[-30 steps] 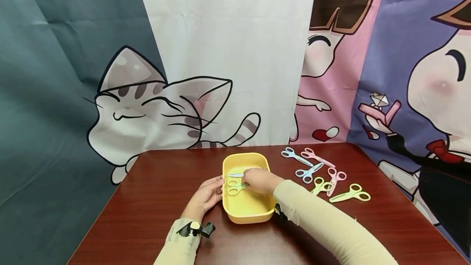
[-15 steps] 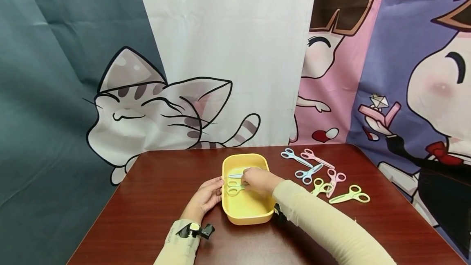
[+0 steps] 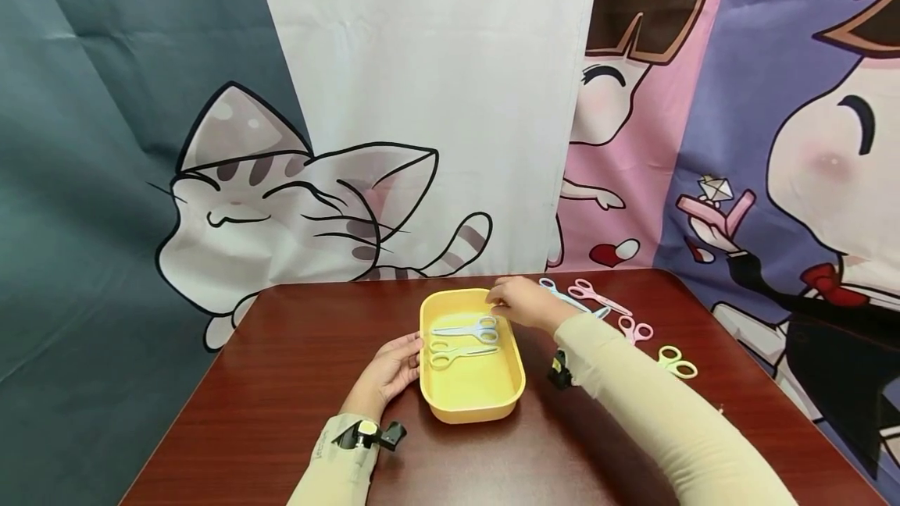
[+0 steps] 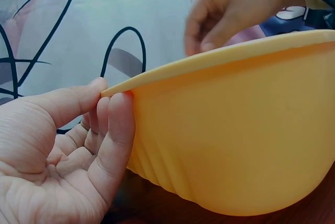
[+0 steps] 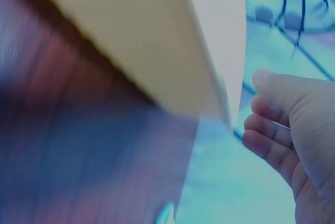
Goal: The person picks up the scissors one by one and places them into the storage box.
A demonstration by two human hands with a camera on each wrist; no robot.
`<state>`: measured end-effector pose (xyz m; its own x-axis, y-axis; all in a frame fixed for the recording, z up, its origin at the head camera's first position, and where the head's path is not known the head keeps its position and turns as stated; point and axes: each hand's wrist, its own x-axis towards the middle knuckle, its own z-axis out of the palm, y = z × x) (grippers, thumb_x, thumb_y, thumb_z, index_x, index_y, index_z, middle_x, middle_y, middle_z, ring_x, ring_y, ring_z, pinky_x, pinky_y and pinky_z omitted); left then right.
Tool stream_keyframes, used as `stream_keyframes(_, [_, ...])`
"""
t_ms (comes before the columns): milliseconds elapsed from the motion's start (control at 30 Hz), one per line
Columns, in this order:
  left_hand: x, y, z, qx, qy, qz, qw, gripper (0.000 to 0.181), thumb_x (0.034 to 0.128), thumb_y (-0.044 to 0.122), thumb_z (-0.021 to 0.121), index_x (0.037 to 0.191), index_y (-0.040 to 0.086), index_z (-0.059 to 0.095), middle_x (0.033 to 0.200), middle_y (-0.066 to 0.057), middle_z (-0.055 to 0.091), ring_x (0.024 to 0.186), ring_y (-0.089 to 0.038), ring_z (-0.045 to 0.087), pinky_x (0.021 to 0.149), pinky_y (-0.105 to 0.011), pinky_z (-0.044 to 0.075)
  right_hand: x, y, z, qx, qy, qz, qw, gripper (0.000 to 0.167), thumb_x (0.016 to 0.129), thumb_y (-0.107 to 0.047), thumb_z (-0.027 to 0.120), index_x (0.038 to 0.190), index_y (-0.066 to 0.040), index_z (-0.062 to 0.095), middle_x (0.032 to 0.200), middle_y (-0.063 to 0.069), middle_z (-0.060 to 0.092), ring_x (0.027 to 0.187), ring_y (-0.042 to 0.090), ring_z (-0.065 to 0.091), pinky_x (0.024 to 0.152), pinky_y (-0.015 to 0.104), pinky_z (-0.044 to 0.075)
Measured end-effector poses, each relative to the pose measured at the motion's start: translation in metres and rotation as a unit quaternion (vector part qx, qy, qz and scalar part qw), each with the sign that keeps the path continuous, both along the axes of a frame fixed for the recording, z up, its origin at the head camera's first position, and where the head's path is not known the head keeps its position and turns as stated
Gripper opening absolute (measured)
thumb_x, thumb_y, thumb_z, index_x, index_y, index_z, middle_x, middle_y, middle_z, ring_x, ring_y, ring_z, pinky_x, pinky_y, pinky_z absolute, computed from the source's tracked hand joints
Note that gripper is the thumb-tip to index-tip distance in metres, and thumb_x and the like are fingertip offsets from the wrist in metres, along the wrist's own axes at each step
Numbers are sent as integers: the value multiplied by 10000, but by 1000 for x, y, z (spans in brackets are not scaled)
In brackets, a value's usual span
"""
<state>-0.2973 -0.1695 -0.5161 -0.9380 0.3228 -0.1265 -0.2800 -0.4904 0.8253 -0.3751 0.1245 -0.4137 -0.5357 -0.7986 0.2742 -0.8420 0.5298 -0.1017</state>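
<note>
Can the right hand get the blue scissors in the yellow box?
Probably yes. The right hand looks empty and is up by the far right corner of the box, and the blue scissors lie inside with nothing on top of them.

The bin [image 3: 467, 395] is coloured yellow; scissors [image 3: 458, 330] are tinted pale blue, yellow-green and pink; the table [image 3: 326, 334] is grained reddish-brown, the cartoon cat [image 3: 281, 209] striped grey.
</note>
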Motion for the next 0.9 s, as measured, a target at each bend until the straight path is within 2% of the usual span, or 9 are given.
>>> stream_keyframes(100, [-1, 0, 0, 10, 15, -11, 10000, 185, 1066, 41, 473, 1242, -14, 479, 880, -12, 656, 724, -72, 622, 647, -206, 568, -9, 27, 3, -184, 67, -224, 9996, 116, 877, -29, 758, 992, -41, 748, 930, 35, 680, 858, 182, 648, 773, 350, 567])
stream_keyframes(233, [-1, 0, 0, -34, 22, -26, 10000, 178, 1069, 48, 470, 1238, -5, 485, 886, -11, 654, 731, -71, 618, 652, -203, 566, -18, 64, 1, -174, 115, -569, 9982, 109, 864, 1, 747, 942, -75, 740, 911, 34, 693, 851, 197, 657, 780, 387, 565])
stream_keyframes(333, [-1, -1, 0, -36, 10, -38, 10000, 188, 1067, 53, 479, 1247, -2, 481, 902, -15, 659, 745, -74, 623, 661, -206, 569, -21, 90, -3, -55, 138, -755, 9970, 125, 852, 21, 742, 922, -81, 730, 884, 30, 679, 822, 199, 645, 762, 400, 556])
stream_keyframes(500, [-1, -1, -1, -58, 33, -47, 10000, 277, 1061, 70, 506, 1317, -21, 451, 941, -11, 669, 768, -68, 622, 687, -208, 571, -22, 125, -10, -150, -38, -1124, 9935, 119, 841, 32, 749, 911, -63, 739, 875, 47, 684, 817, 212, 643, 756, 422, 556])
stream_keyframes(700, [-1, -1, -1, 4, 39, -56, 10000, 212, 1063, 61, 494, 1266, 2, 482, 922, -10, 665, 749, -66, 618, 673, -207, 569, -23, 151, -22, -193, -256, -1446, 9890, 66, 859, 8, 751, 884, -54, 746, 837, 54, 705, 760, 176, 629, 713, 406, 538])
stream_keyframes(900, [0, -2, -1, 57, 6, -32, 10000, 156, 1067, 47, 474, 1216, 13, 505, 875, -10, 657, 715, -68, 615, 646, -204, 565, -25, 161, -37, -17, -715, -1816, 9808, 81, 869, 20, 726, 937, -17, 752, 837, 29, 698, 744, 153, 602, 709, 390, 539])
